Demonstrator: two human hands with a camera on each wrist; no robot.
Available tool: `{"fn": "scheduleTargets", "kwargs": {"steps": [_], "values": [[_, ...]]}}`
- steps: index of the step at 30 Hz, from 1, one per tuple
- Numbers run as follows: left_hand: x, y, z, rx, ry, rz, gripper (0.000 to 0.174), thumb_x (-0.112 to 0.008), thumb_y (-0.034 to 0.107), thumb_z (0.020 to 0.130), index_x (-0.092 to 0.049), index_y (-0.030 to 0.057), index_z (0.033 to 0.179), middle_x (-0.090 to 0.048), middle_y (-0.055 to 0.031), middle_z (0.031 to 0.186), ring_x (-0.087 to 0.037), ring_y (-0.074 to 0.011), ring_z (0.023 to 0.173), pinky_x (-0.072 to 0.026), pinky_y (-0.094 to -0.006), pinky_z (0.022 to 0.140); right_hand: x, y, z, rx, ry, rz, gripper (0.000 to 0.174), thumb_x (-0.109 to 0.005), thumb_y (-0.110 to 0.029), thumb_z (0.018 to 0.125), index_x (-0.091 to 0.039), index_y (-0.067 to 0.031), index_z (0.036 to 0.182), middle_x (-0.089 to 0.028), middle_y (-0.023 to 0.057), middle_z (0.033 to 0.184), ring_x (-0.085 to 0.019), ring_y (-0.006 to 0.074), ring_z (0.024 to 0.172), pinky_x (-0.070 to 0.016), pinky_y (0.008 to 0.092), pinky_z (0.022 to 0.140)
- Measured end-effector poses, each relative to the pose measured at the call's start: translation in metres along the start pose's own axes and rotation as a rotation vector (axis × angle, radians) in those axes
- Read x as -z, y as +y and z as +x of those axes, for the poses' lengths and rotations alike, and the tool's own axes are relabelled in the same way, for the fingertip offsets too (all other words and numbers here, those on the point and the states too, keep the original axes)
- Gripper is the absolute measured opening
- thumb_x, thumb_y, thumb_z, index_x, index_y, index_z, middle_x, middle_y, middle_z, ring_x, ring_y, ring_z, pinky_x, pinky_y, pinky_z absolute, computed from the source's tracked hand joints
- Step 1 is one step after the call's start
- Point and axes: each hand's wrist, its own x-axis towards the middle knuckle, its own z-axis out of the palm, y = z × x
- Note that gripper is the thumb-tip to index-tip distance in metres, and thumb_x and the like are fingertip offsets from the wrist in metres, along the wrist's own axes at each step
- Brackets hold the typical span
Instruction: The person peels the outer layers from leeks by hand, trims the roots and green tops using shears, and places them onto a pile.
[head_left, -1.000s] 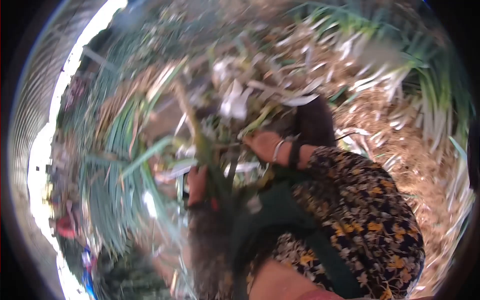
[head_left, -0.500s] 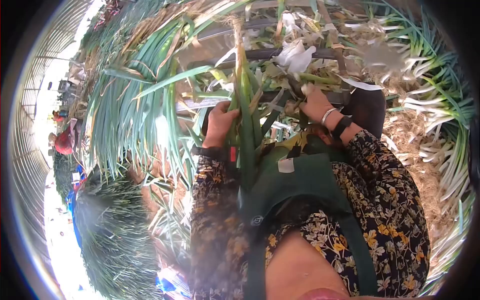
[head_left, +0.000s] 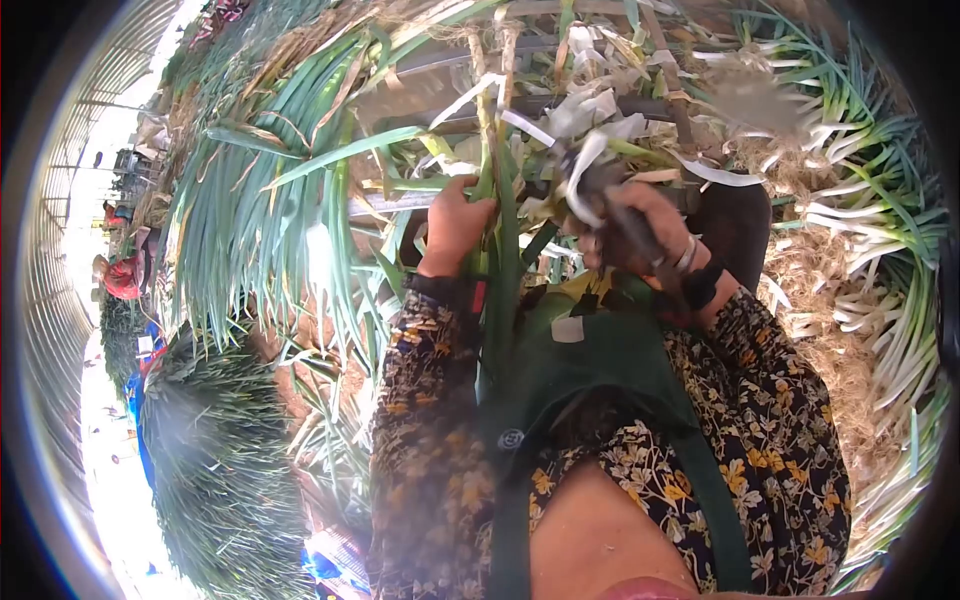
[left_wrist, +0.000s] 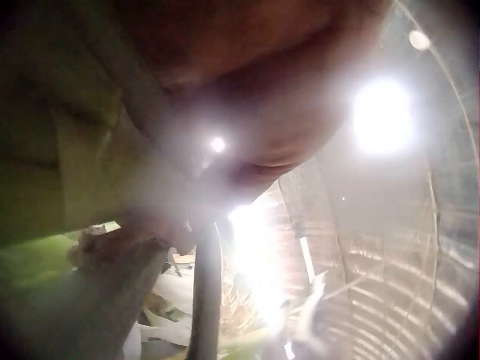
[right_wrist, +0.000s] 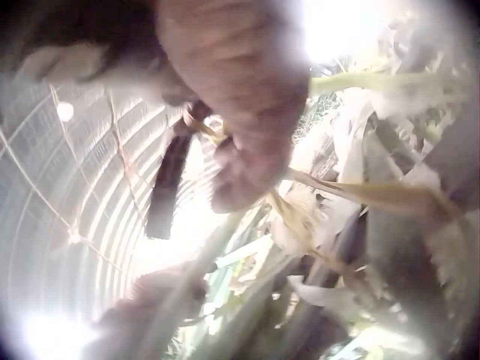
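Observation:
My left hand [head_left: 458, 225] in the head view grips green onions by the stalk, fingers and thumb wrapped round. Two stalks [head_left: 486, 130] stand up from it, their root ends away from my body, and their green leaves [head_left: 503, 310] hang down over the apron. To its right, my right hand [head_left: 640, 225] pinches torn outer leaves [head_left: 588, 165], partly a pale curled strip, with a blurred dark length across the fingers. In the right wrist view a dry leaf [right_wrist: 375, 191] runs out from the curled fingers [right_wrist: 247, 165]. The left wrist view is dark, with green leaf close up.
Discarded pale skins [head_left: 600, 110] lie over dark rails [head_left: 540, 108] ahead of me. A heap of green onions [head_left: 270, 200] spreads on the left, a big green bundle [head_left: 215, 450] below it. Peeled onions [head_left: 870, 230] lie in rows at right. A person in red [head_left: 125, 277] is far left.
The view was blurred and turned a second ago, then steadied. A second stalk now shows beside the first. The right hand has moved down and towards me, with torn leaves swinging from it.

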Motion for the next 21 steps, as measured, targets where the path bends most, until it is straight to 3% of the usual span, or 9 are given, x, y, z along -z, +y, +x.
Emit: {"fn": "scheduleTargets", "kwargs": {"steps": [1,3,6,8,12,13,16,19,21], "values": [[-0.007,0.001,0.004,0.003,0.017,0.068,0.055,-0.072,0.024,0.069,-0.058,-0.0024,0.116,-0.066,-0.0279,0.09,-0.066,-0.0401,0.088,-0.052,-0.0422,0.081,0.001,0.001,-0.003,0.11,0.059,-0.594,0.047,-0.057,-0.035,0.089,-0.057,0.0038,0.115,-0.063,0.0185,0.108,-0.061,0.0318,0.096,-0.0487,0.0455,0.083],[-0.023,0.004,0.007,-0.034,0.06,0.154,0.058,-0.07,0.022,0.07,-0.055,-0.0021,0.12,-0.066,-0.0286,0.093,-0.065,-0.0418,0.092,-0.0512,-0.0447,0.083,-0.005,0.02,0.0,0.059,0.345,-1.037,0.045,-0.058,-0.033,0.087,-0.055,0.0081,0.105,-0.063,0.0252,0.095,-0.062,0.0365,0.089,-0.0482,0.043,0.081],[-0.043,-0.001,0.014,-0.021,0.053,0.238,0.06,-0.065,0.019,0.074,-0.047,-0.0008,0.128,-0.065,-0.0299,0.098,-0.063,-0.0442,0.096,-0.0495,-0.0486,0.086,-0.022,0.026,-0.005,0.021,0.529,-1.701,0.044,-0.06,-0.034,0.084,-0.055,0.008,0.095,-0.062,0.0297,0.088,-0.061,0.0446,0.087,-0.048,0.0451,0.077],[-0.047,0.005,0.013,0.043,0.012,0.257,0.06,-0.063,0.019,0.076,-0.046,-0.0005,0.129,-0.065,-0.0302,0.098,-0.063,-0.0446,0.096,-0.0494,-0.049,0.086,-0.011,0.018,0.003,-0.013,0.575,-1.713,0.048,-0.061,-0.036,0.082,-0.054,0.0095,0.095,-0.063,0.0315,0.089,-0.061,0.047,0.088,-0.0479,0.0472,0.078],[-0.052,-0.006,0.013,-0.024,0.024,0.169,0.052,-0.062,0.019,0.077,-0.054,0.0012,0.125,-0.066,-0.0277,0.1,-0.063,-0.0429,0.098,-0.0498,-0.0484,0.085,-0.021,0.02,-0.003,-0.055,0.526,-1.706,0.049,-0.059,-0.034,0.084,-0.052,0.0118,0.1,-0.063,0.0315,0.09,-0.061,0.0458,0.09,-0.0479,0.048,0.08],[-0.053,-0.008,0.012,-0.14,0.048,0.284,0.047,-0.062,0.02,0.078,-0.058,0.0022,0.121,-0.066,-0.0255,0.102,-0.063,-0.0409,0.099,-0.05,-0.0479,0.085,-0.024,0.026,-0.008,-0.038,0.501,-1.721,0.047,-0.059,-0.034,0.084,-0.052,0.0102,0.099,-0.062,0.031,0.089,-0.061,0.046,0.089,-0.0474,0.0481,0.079],[-0.052,-0.001,0.013,-0.052,-0.007,0.323,0.046,-0.061,0.022,0.08,-0.058,0.0028,0.122,-0.066,-0.025,0.103,-0.063,-0.04,0.1,-0.0502,-0.047,0.085,-0.023,0.027,-0.007,-0.014,0.496,-1.773,0.044,-0.059,-0.032,0.084,-0.05,0.0088,0.099,-0.062,0.0307,0.09,-0.06,0.0458,0.089,-0.0468,0.0486,0.079],[-0.044,-0.006,0.01,-0.123,-0.123,0.39,0.047,-0.061,0.025,0.079,-0.061,0.0026,0.121,-0.066,-0.0253,0.103,-0.063,-0.0402,0.099,-0.0498,-0.0461,0.086,-0.005,0.021,0.01,0.062,0.543,-1.804,0.043,-0.059,-0.03,0.083,-0.05,0.0091,0.099,-0.062,0.0309,0.089,-0.061,0.0457,0.088,-0.0471,0.0486,0.08],[-0.036,0.008,-0.008,0.011,-0.094,0.314,0.049,-0.062,0.026,0.077,-0.062,0.0009,0.118,-0.066,-0.0258,0.101,-0.063,-0.0408,0.098,-0.0492,-0.0464,0.088,-0.004,0.014,0.021,0.038,0.583,-1.799,0.043,-0.06,-0.03,0.082,-0.05,0.0092,0.099,-0.062,0.031,0.089,-0.061,0.0455,0.089,-0.0473,0.0483,0.08]]}}
